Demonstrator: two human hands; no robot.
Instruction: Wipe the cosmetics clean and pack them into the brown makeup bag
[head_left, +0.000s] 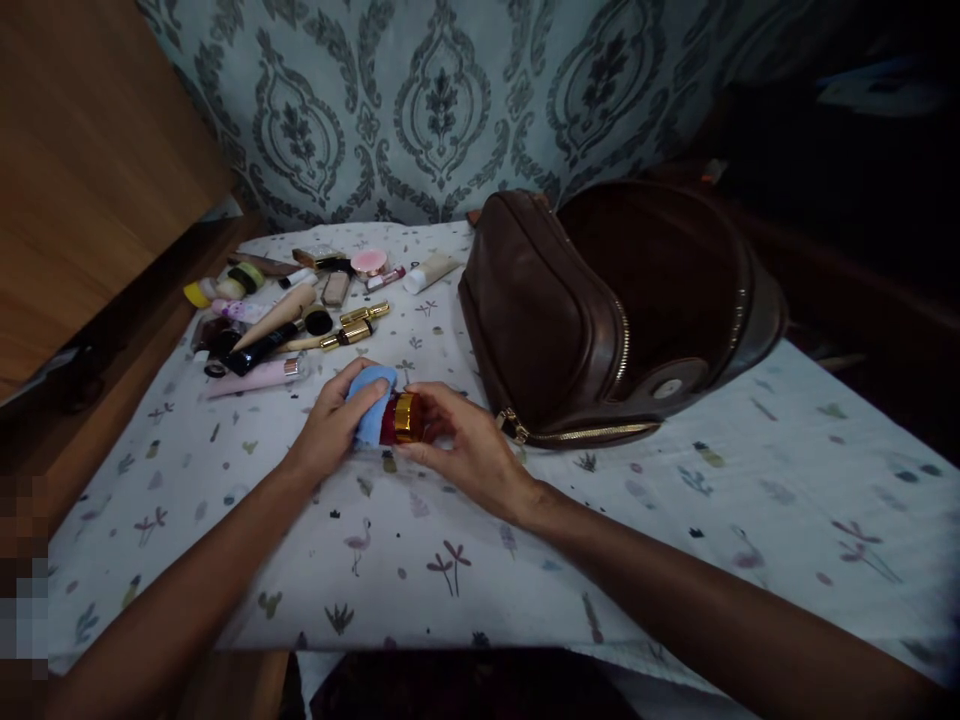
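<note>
Both hands meet over the near side of the cloth-covered counter (517, 570), a small red-and-gold container (407, 418) held between them. The left hand (335, 420) presses a folded blue cloth (373, 379) around its red end, thumb on top, while the right hand (476, 445) pinches the gold end between thumb and fingers. From where I stand, the container sits a little above the counter or just on it; I can't tell which. Just beyond the left hand lies a pink tube (259, 377), with two gold tubes (365, 312) near it and a loose heap of cosmetics behind. A pink round compact (369, 262) and a pale squeeze tube (430, 272) lie farther back. Right of them, a brown leather bag (540, 320) gapes wide, before a patterned backdrop (442, 110).
</note>
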